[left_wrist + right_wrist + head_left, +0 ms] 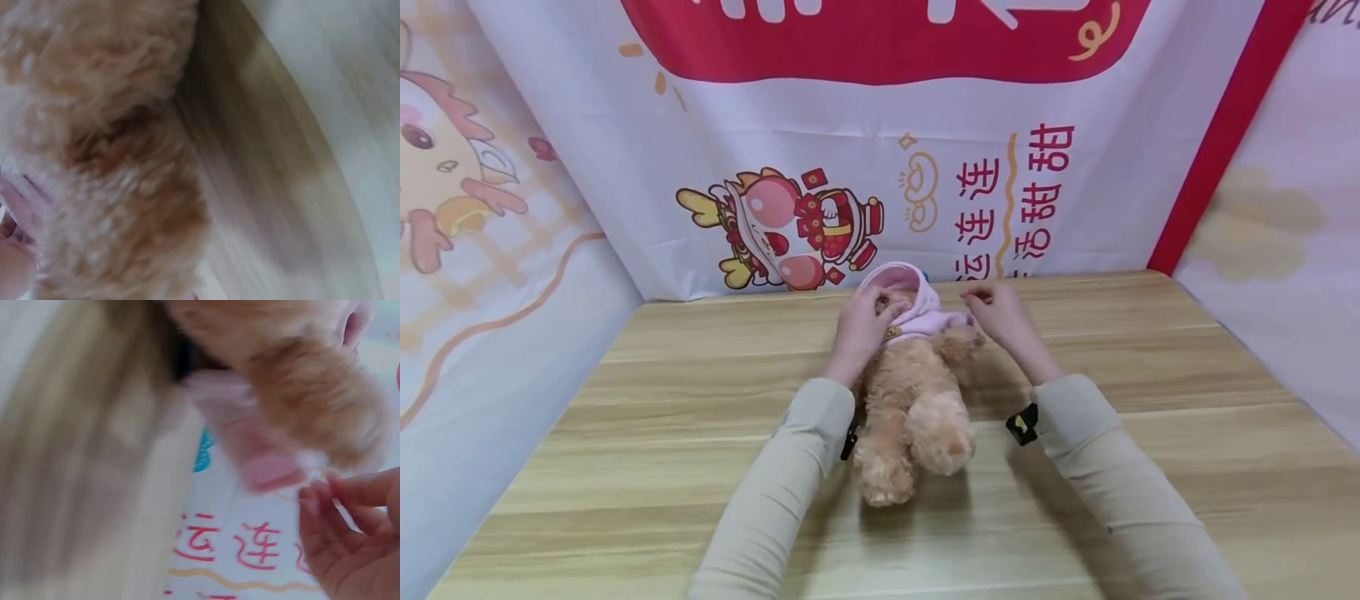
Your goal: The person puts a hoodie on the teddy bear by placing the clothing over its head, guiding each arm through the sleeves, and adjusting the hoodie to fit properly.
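A light-brown plush toy (904,379) lies on the table, its feet toward me. It wears a small pink hoodie (917,321), with the hood around its head at the far end. My left hand (859,329) grips the hoodie near the hood's edge and hides that side of the toy. Beside the hoodie's right sleeve (269,469), my right hand (1003,317) hovers with thumb and fingertips close together. In the right wrist view a narrow gap shows between those fingertips (319,490) and the sleeve end. The toy's furry arm (958,343) pokes out below that sleeve.
The wood-grain table (647,467) extends to both sides of the toy. A printed white-and-red cloth (820,142) hangs right behind its far edge, close to the toy's head. Printed side cloths stand left and right.
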### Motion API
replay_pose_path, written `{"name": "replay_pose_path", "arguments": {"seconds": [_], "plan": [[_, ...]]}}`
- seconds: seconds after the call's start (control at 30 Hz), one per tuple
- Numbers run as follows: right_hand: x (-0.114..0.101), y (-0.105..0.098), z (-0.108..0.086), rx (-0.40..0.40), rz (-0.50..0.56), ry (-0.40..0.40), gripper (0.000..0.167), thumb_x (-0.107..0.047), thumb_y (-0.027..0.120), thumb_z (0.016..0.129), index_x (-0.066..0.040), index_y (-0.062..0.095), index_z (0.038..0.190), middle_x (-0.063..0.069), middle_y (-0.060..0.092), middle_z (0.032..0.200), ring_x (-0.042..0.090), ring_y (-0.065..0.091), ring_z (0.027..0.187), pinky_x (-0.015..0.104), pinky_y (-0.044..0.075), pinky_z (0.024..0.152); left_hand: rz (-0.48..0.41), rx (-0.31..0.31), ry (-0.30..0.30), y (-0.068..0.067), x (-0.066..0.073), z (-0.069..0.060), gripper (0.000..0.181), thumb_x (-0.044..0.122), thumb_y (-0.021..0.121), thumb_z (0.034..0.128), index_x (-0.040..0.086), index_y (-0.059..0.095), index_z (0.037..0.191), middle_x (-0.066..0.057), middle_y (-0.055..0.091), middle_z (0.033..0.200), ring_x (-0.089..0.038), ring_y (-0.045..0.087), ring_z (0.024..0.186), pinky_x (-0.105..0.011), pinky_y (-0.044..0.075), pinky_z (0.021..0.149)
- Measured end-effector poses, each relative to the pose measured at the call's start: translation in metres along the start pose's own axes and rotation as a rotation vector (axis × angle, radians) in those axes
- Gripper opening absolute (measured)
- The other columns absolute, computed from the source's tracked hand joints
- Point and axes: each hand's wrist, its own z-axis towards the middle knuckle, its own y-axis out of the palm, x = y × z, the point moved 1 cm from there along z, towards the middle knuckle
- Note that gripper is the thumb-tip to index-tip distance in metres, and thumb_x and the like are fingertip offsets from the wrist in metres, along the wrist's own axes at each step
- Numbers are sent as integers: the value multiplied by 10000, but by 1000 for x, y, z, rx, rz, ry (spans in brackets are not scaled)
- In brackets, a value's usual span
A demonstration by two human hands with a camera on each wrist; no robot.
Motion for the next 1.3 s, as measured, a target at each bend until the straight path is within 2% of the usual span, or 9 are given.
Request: {"name": "replay_pose_path", "arguments": {"seconds": [0.13,0.27,0.43,0.53,0.67,0.77,1.03,1.2,1.3], "plan": [[-19,6,7,-50,45,-111,314,-76,492,954,13,584,1240,212,610,1254,345,576,1161,448,453,1019,-48,-14,42,3,7,-1,276,178,512,982,14,561,1198,-185,651,1158,-332,614,1081,-435,478,960],[-25,20,13,-121,-40,-174,336,-98,467,976,1,563,1283,212,594,1279,342,566,1172,457,439,1027,-127,-63,65,3,12,-2,301,133,442,1001,12,502,1269,-207,631,1192,-335,606,1102,-440,483,961],[-20,28,19,-105,-104,-236,331,-117,523,965,10,581,1265,225,610,1234,349,566,1150,461,433,1020,-165,-57,72,-8,10,-3,229,129,498,971,11,559,1156,-167,604,1117,-279,601,1038,-373,510,918],[-17,28,22,-110,-111,-273,333,-97,571,939,19,590,1250,227,603,1230,352,545,1175,462,415,1040,-83,-88,71,-15,5,-6,153,143,560,928,41,624,1023,-121,641,975,-232,598,887,-343,515,807],[-16,26,23,-128,-160,-286,306,-106,582,935,9,609,1217,218,611,1214,355,534,1196,461,396,1062,122,-284,101,-17,5,-13,130,216,615,915,103,666,957,-57,675,913,-187,596,839,-330,513,784],[-16,25,23,-124,-200,-273,246,-134,579,941,3,624,1140,211,622,1158,351,549,1159,459,409,1043,234,-371,132,-14,9,-19,192,262,619,929,112,646,1044,-58,655,1004,-193,598,916,-351,518,848],[-15,25,21,-27,-243,-139,140,-176,608,927,-39,625,954,131,586,1094,278,561,1008,435,460,911,409,-335,137,-6,20,-27,211,268,533,973,127,633,1093,-77,521,1036,-215,505,889,-360,488,744],[-9,26,19,36,-190,-71,142,-153,607,920,-27,643,974,140,602,1109,299,579,979,444,466,880,497,-360,173,-10,16,-26,204,250,549,967,108,643,1079,-74,558,1059,-216,525,930,-371,508,812],[-9,25,20,23,-200,-92,178,-177,625,910,-28,660,1001,152,618,1119,314,587,995,451,464,897,480,-365,157,-13,11,-27,183,243,558,962,116,646,1062,-66,586,1041,-207,551,915,-375,512,814]]}}
